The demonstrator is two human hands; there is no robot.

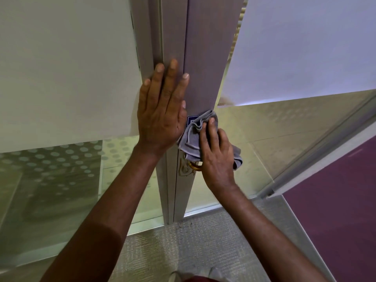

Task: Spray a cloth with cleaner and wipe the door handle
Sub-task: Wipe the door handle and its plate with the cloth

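Observation:
A grey-brown door (201, 58) stands edge-on in front of me. My left hand (160, 110) lies flat against it with the fingers spread, above the handle. My right hand (215, 153) presses a bunched grey cloth (193, 137) over the door handle. Only a gold curve of the handle (195, 167) and its ornate gold plate (184, 169) show beneath the cloth. A small blue sticker (190, 120) peeks out between my two hands. No spray bottle is in view.
Frosted glass panels with a dot pattern (61, 159) flank the door on the left. A glass partition with a metal frame (317, 151) and a purple wall (335, 200) are at the right. Grey carpet (203, 241) covers the floor below.

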